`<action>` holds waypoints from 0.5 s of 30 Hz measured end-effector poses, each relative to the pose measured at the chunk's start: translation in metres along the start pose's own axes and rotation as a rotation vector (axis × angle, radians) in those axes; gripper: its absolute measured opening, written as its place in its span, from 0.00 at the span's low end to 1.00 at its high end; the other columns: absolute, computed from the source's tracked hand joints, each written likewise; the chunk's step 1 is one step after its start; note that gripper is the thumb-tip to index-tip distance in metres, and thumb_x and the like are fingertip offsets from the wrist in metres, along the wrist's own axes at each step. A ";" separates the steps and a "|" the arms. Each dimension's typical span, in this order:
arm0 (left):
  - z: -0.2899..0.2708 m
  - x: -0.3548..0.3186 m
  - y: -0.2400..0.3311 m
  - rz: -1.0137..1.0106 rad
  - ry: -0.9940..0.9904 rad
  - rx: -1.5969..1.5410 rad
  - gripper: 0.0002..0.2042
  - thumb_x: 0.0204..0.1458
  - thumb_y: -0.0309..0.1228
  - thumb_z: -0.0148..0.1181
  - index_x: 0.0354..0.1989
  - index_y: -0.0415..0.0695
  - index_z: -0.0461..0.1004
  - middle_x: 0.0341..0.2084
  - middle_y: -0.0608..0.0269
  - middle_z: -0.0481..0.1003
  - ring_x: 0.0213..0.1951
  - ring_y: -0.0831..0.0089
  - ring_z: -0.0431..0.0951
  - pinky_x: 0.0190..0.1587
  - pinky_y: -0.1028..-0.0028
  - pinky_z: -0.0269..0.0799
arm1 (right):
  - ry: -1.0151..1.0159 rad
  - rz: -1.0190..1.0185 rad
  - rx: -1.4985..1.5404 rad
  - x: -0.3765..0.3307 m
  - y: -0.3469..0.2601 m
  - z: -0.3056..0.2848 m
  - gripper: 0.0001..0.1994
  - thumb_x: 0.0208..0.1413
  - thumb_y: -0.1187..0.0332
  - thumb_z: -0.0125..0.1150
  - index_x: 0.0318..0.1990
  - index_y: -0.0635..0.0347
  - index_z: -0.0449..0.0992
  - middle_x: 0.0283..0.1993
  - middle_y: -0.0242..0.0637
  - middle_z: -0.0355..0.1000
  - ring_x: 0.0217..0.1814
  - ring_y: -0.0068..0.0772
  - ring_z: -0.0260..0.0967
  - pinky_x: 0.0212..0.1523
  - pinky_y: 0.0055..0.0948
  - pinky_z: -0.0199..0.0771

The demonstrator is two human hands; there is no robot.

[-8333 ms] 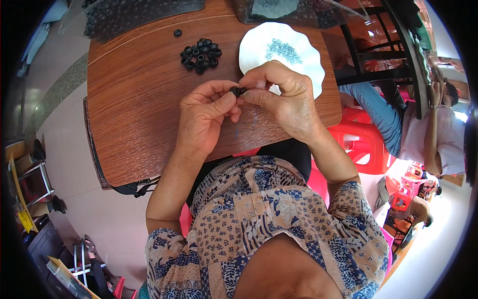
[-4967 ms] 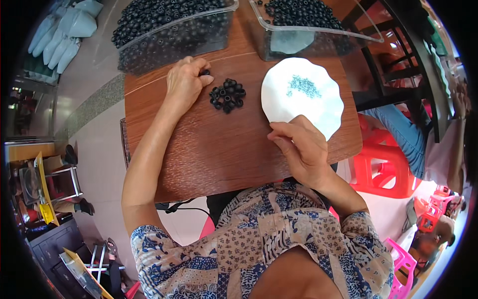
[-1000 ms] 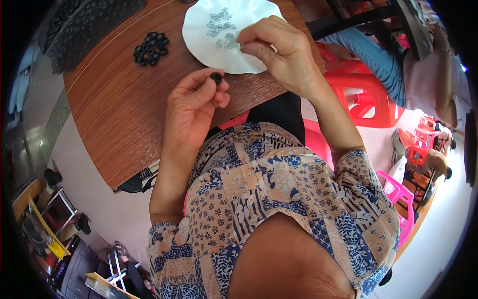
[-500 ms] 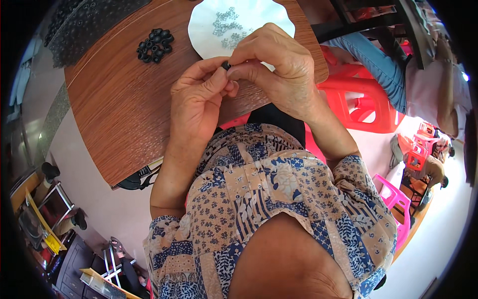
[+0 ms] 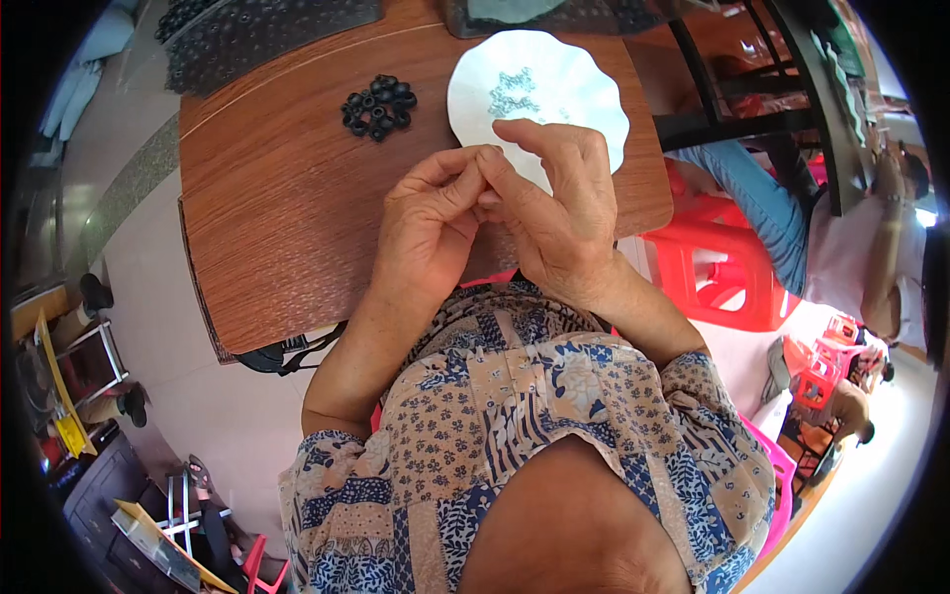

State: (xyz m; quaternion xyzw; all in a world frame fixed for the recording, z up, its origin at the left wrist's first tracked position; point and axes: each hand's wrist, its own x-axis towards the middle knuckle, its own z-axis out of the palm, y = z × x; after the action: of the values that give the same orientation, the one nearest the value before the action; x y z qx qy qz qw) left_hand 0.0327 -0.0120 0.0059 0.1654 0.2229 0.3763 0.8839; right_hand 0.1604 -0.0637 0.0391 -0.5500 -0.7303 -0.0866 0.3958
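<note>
My left hand is closed in a pinch over the near half of the table. Between its fingertips is the small black part seen a moment ago, now hidden by thumb and finger. My right hand presses its thumb against those fingertips, while its index finger stands lifted apart from the thumb. Just beyond the right hand lies a white plate with a wavy rim. Tiny clear pieces are gathered on it. To the left of the plate sits a loose cluster of round black parts, several with a hole through them.
Clear plastic bags of black parts lie along the table's far edge. A red plastic stool stands on the right, near a person in blue jeans. A dark strap shows below the table's near left edge.
The right index finger has come off the black part and lifted away, with the thumb now pressing there. The part has gone from sight. The view has shifted, showing more of the table's far side.
</note>
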 end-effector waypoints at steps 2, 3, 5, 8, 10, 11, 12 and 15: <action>-0.003 0.000 0.002 0.028 0.047 0.020 0.09 0.54 0.26 0.56 0.41 0.35 0.73 0.33 0.60 0.76 0.31 0.75 0.74 0.35 0.76 0.70 | -0.019 0.023 0.046 0.000 0.000 0.001 0.18 0.37 0.78 0.63 0.42 0.64 0.77 0.46 0.44 0.71 0.43 0.39 0.64 0.37 0.30 0.68; -0.008 0.000 0.003 0.007 -0.010 -0.005 0.09 0.55 0.26 0.56 0.41 0.35 0.73 0.33 0.60 0.76 0.31 0.75 0.74 0.35 0.77 0.69 | -0.038 0.053 0.082 0.001 0.001 0.003 0.18 0.38 0.79 0.62 0.42 0.65 0.77 0.45 0.44 0.71 0.43 0.39 0.64 0.38 0.30 0.68; -0.015 0.002 0.005 0.001 -0.062 -0.028 0.09 0.55 0.26 0.56 0.41 0.35 0.73 0.34 0.60 0.76 0.32 0.75 0.73 0.36 0.77 0.69 | -0.032 0.071 0.147 -0.003 0.003 0.010 0.18 0.38 0.79 0.63 0.42 0.65 0.77 0.45 0.43 0.71 0.43 0.39 0.64 0.38 0.31 0.68; -0.016 0.005 0.010 -0.027 -0.039 -0.005 0.08 0.55 0.26 0.56 0.41 0.36 0.73 0.33 0.61 0.76 0.31 0.75 0.73 0.36 0.78 0.69 | -0.046 0.051 0.130 0.002 0.001 0.011 0.19 0.38 0.79 0.63 0.43 0.66 0.76 0.44 0.43 0.70 0.42 0.40 0.65 0.37 0.31 0.68; -0.014 0.003 0.015 -0.057 -0.060 0.031 0.08 0.55 0.26 0.55 0.41 0.36 0.72 0.32 0.61 0.75 0.30 0.76 0.73 0.34 0.78 0.68 | -0.056 0.004 0.056 0.005 -0.002 0.008 0.19 0.38 0.80 0.63 0.43 0.66 0.76 0.43 0.43 0.70 0.42 0.40 0.65 0.37 0.31 0.68; -0.013 0.001 0.018 -0.047 -0.070 0.033 0.08 0.55 0.26 0.55 0.41 0.36 0.72 0.32 0.61 0.75 0.30 0.76 0.73 0.34 0.78 0.68 | -0.068 -0.016 0.064 0.007 -0.003 0.006 0.19 0.36 0.79 0.64 0.43 0.67 0.76 0.42 0.44 0.70 0.40 0.41 0.65 0.36 0.32 0.68; -0.013 -0.002 0.020 -0.051 -0.076 0.058 0.09 0.55 0.26 0.55 0.41 0.36 0.72 0.32 0.60 0.75 0.30 0.75 0.72 0.34 0.77 0.67 | -0.071 -0.035 0.063 0.010 -0.003 0.005 0.20 0.35 0.79 0.65 0.42 0.68 0.75 0.40 0.45 0.70 0.39 0.42 0.65 0.36 0.34 0.67; -0.020 -0.002 0.029 -0.051 -0.159 0.133 0.10 0.54 0.29 0.57 0.41 0.36 0.70 0.29 0.60 0.73 0.29 0.72 0.71 0.34 0.74 0.66 | -0.052 0.051 0.209 0.015 -0.001 0.003 0.18 0.37 0.78 0.67 0.41 0.69 0.75 0.36 0.43 0.71 0.36 0.43 0.66 0.34 0.33 0.68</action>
State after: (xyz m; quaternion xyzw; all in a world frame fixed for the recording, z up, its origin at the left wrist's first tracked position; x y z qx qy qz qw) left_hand 0.0040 0.0088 0.0027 0.2475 0.1807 0.3239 0.8951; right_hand 0.1568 -0.0515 0.0472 -0.5260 -0.7312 0.0144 0.4341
